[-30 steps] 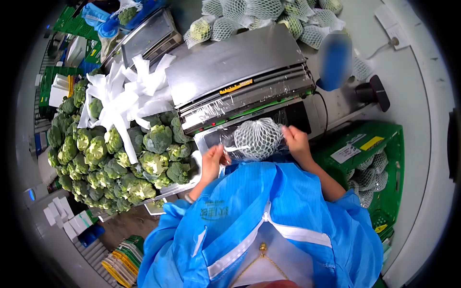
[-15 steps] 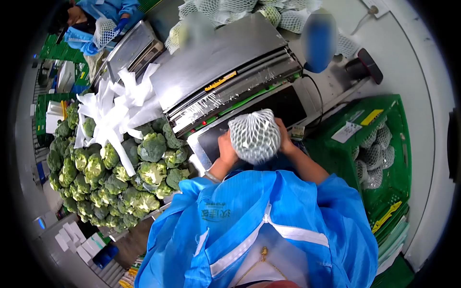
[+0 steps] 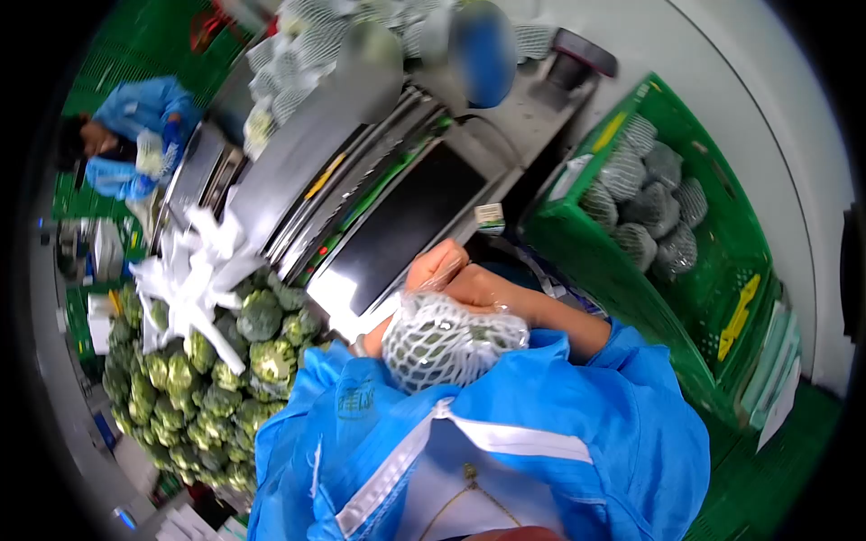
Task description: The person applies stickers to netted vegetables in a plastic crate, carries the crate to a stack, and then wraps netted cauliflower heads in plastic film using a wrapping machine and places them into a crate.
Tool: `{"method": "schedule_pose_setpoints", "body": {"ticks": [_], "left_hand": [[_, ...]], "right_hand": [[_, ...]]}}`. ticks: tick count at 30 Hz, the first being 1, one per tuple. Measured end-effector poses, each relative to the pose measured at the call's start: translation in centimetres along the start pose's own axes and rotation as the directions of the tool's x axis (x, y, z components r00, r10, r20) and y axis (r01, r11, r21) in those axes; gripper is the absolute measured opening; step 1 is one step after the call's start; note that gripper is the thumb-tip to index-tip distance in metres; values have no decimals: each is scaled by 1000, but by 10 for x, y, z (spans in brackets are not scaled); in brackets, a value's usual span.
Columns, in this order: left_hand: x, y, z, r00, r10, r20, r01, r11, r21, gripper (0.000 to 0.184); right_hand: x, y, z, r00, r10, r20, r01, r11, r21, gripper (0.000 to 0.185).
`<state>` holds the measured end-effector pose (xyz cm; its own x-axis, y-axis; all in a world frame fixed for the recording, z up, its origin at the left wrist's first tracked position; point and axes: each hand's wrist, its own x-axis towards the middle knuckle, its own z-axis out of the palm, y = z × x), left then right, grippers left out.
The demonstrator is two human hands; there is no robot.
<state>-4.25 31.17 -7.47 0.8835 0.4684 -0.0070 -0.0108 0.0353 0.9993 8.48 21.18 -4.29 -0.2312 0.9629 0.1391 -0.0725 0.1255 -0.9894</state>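
Observation:
A broccoli head in a white foam net [image 3: 451, 347], covered in shiny clear film, is held close against my blue jacket. My left hand [image 3: 437, 267] is closed at the far end of the bundle, with its fingers pinching gathered film. Against it, my right hand [image 3: 478, 288] is closed on the same bunched wrap, its fingertips partly hidden. Just beyond my hands lies the dark plate of a wrapping machine [image 3: 410, 221].
Loose broccoli [image 3: 203, 379] is heaped at left, with white foam strips [image 3: 194, 279] on top. A green crate [image 3: 622, 270] at right holds several netted, wrapped heads. Netted broccoli [image 3: 302, 54] lies behind the machine. A co-worker in blue [image 3: 135, 135] is at the far left.
The view has turned toward the right crate. The netted broccoli has come off the machine toward my chest, and my hands have moved from its sides to the gathered film.

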Motion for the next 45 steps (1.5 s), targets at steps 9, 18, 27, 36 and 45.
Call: {"method": "schedule_pose_setpoints", "body": {"ticks": [9, 18, 27, 36, 45], "left_hand": [[30, 13, 69, 739, -579, 343, 673, 641, -369, 19], [127, -3, 211, 617, -478, 625, 660, 747, -80, 38], [205, -25, 379, 533, -5, 846, -325, 922, 210, 37], [201, -62, 338, 299, -327, 897, -898, 222, 380, 54], [204, -64, 333, 324, -401, 857, -810, 351, 470, 53]], "right_hand": [[-129, -79, -56, 672, -512, -535, -10, 716, -698, 28], [-303, -79, -104, 597, 63, -800, -165, 985, -46, 93], [-439, -88, -132, 162, 272, -949, -116, 960, 256, 114], [-448, 14, -130, 392, 380, -838, -760, 648, -61, 109], [-408, 12, -118, 307, 451, -838, -951, 172, -256, 107]]}}
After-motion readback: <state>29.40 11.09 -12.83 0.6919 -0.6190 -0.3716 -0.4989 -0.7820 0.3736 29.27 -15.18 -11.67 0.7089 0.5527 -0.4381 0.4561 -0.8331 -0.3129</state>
